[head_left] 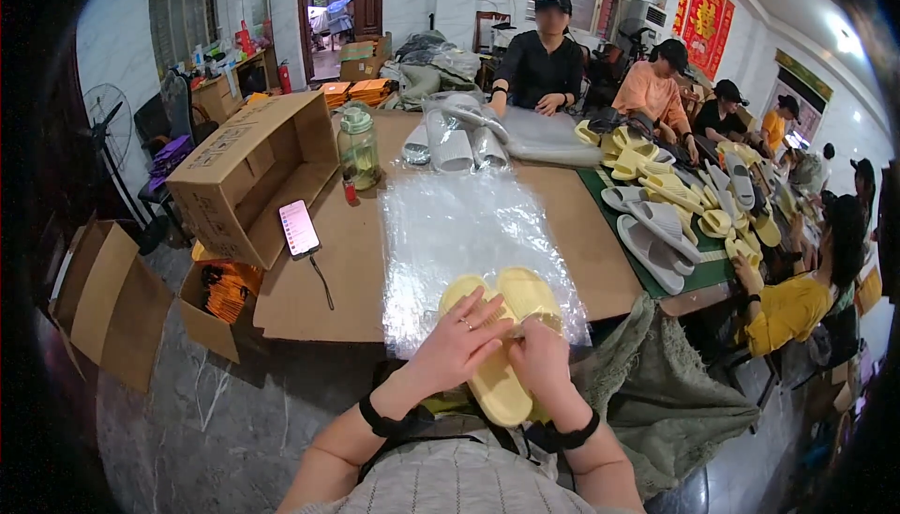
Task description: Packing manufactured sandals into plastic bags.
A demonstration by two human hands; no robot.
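A pair of pale yellow slippers (502,400) lies at the table's near edge, on a stack of clear plastic bags (450,223). My left hand (459,340) rests across one slipper with its fingers stretched out and spread, gripping nothing. Beside it, my right hand (542,356) is closed, its curled fingers at the inner edge of the slippers; its fingertips are partly hidden. Past the bags, several grey slippers (450,145) sit wrapped in clear plastic.
Left of the bags are a phone (298,228), a green bottle (357,150) and an open cardboard box (246,176). Loose yellow and grey slippers (659,225) heap up at right. Green cloth (670,401) hangs beside my right arm. Co-workers (544,68) sit around the table.
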